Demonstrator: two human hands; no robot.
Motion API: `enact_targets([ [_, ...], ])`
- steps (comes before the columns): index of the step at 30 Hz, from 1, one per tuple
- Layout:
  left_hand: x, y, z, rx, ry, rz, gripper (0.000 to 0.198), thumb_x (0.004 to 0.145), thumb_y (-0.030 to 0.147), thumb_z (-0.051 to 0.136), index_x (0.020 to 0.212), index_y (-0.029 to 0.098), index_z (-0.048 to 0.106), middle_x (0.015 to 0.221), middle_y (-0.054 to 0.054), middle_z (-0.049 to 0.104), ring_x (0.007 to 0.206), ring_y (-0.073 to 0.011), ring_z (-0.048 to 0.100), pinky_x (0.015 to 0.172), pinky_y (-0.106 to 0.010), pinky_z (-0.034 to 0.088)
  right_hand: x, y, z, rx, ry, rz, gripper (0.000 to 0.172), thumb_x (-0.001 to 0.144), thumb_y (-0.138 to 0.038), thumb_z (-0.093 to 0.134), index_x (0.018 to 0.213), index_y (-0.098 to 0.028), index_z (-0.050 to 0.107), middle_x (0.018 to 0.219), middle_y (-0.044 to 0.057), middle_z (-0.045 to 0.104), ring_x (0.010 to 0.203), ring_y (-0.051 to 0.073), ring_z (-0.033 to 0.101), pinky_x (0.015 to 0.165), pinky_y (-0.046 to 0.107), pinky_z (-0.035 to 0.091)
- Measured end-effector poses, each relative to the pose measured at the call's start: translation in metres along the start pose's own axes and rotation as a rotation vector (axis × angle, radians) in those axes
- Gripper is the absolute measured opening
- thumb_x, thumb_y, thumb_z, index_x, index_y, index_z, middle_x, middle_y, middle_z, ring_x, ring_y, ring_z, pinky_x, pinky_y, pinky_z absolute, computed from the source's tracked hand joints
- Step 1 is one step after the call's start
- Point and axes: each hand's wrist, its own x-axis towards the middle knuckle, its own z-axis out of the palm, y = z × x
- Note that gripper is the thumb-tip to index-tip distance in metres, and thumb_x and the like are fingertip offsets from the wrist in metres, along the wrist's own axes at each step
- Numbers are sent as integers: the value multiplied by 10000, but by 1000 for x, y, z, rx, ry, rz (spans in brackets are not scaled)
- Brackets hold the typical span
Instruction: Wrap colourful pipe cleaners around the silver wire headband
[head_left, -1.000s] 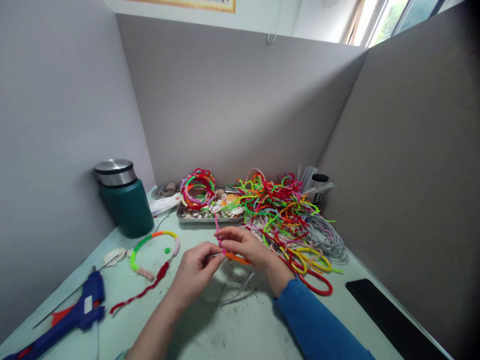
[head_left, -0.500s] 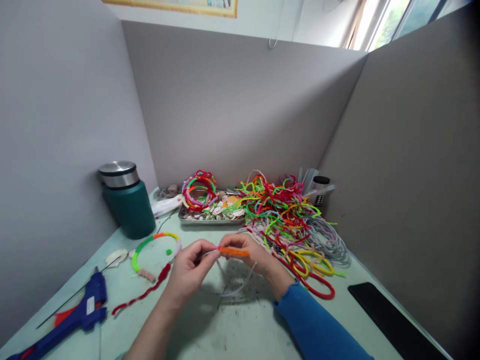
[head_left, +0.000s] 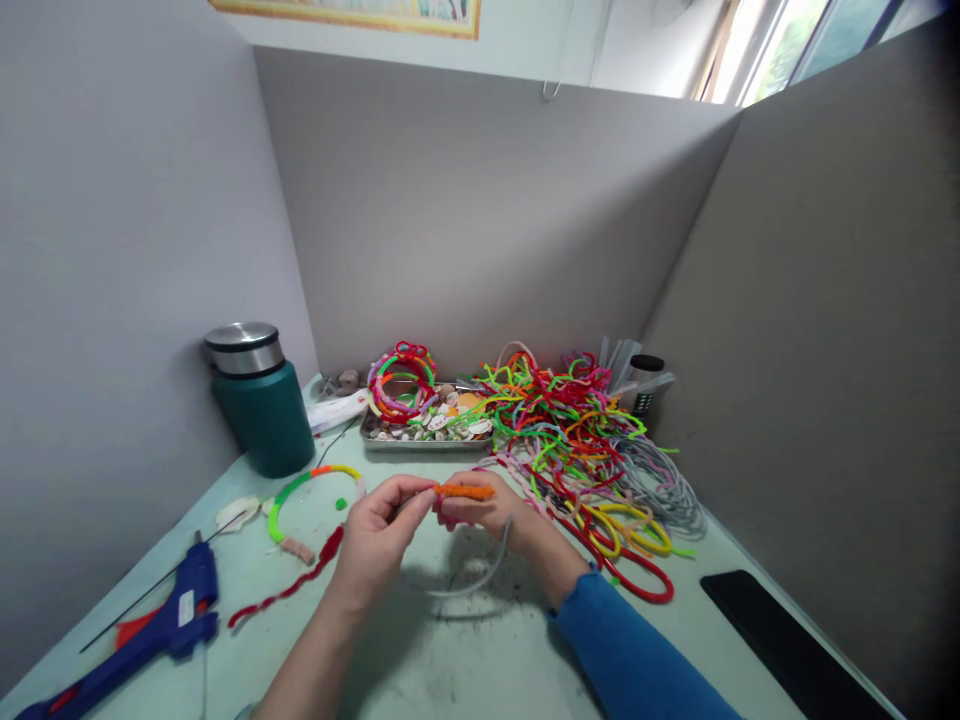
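An orange pipe cleaner piece (head_left: 466,492) stretches across the fingers of my right hand (head_left: 491,512), which are closed on it. Its left end meets the pinched thumb and forefinger of my left hand (head_left: 382,525), with a bit of pink showing at that spot. A grey cord (head_left: 480,582) curves in a loop beneath both hands; its end under the left fingers is partly hidden. Left of my left hand lie a red twisted pipe cleaner (head_left: 289,590) and a ring wrapped in green, orange and yellow (head_left: 281,505).
A blue glue gun (head_left: 180,610) and a teal bottle (head_left: 262,420) stand on the left. At the back, a metal tray (head_left: 427,446) holds shells and colourful rings (head_left: 401,385). Tangled pipe cleaners (head_left: 555,410), grey cords (head_left: 667,490) and a black flat object (head_left: 780,640) occupy the right.
My right fingers have curled further under the orange piece, which now looks more tightly twisted. Some pink shows below those fingers. The view has shifted slightly.
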Motion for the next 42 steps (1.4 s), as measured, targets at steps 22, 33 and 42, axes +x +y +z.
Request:
enact_targets([
  [22,12,-10,-5,-109,370,-66,385,625,472,664,806,141,590,469,99,392,374,-26,269,373,-161,198,-4,-1,21,-903,243,-362,195,823,-342,516,896,-194,620,802,63,654,716,171,566,655,269,354],
  [33,16,-18,-10,-30,393,-25,398,617,483,655,787,125,609,446,87,422,366,-39,289,378,-178,242,-4,0,33,-845,215,-282,75,732,-141,498,695,-164,559,666,-2,582,614,109,490,562,210,314],
  [42,14,-15,-9,68,356,-38,439,580,517,646,777,125,656,444,43,505,396,-85,396,403,-205,284,-2,-14,32,-84,79,-16,113,794,-229,441,693,-180,440,523,-45,480,453,80,396,449,191,307],
])
